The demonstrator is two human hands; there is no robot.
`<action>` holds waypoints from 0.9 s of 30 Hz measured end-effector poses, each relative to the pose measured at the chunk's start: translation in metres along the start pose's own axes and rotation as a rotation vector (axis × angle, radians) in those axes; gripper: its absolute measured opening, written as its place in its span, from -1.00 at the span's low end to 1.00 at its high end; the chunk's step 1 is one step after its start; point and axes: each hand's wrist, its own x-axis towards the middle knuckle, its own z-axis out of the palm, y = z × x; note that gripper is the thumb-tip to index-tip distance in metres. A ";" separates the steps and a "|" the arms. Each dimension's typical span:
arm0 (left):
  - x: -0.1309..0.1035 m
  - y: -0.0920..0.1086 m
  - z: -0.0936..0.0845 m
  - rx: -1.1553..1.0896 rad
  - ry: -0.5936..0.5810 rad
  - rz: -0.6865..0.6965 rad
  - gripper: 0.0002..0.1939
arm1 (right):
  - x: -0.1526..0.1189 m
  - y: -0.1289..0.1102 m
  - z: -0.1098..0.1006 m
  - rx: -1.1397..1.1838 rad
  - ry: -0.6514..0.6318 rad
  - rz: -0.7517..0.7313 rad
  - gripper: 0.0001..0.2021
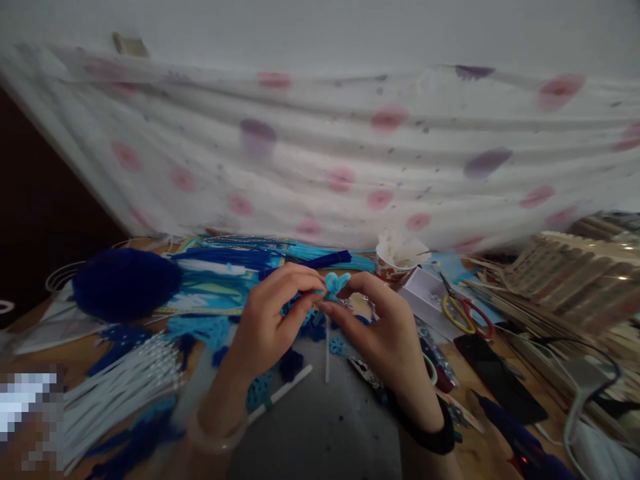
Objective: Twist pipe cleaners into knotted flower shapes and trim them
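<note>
Both my hands meet in the middle of the head view around a small light-blue pipe-cleaner piece (336, 285), bent into petal-like loops. My left hand (277, 313) pinches it from the left with thumb and forefinger. From the right, my right hand (383, 327) grips its lower part between thumb and fingertips. A thin white stick (327, 353) shows below the fingers; I cannot tell whether it joins the piece. Under the hands, a light-blue pipe-cleaner flower (337, 345) and dark-blue pieces (291, 365) lie on the grey mat (320, 427).
Pliers (367, 375), a black phone (500, 377) and a glue gun (520, 433) with a red light lie to the right. Scissors (465, 315) rest by a white box (425, 300) and a paper cup (395, 260). A dark-blue fluffy ball (127, 283) and white stems (125, 380) are left.
</note>
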 end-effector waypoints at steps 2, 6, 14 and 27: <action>-0.001 -0.002 -0.002 0.033 -0.031 0.016 -0.86 | 0.001 0.003 0.001 0.006 -0.037 -0.028 -0.91; -0.003 -0.001 -0.011 0.206 -0.138 0.109 -0.87 | 0.002 0.007 0.004 -0.055 -0.078 -0.043 -0.94; -0.005 0.012 -0.016 0.301 -0.311 0.005 -0.79 | 0.000 0.006 0.007 -0.291 -0.161 -0.002 -0.81; -0.002 0.008 -0.010 -0.193 -0.087 -0.423 -0.80 | 0.004 -0.003 -0.004 -0.248 -0.303 0.010 -0.70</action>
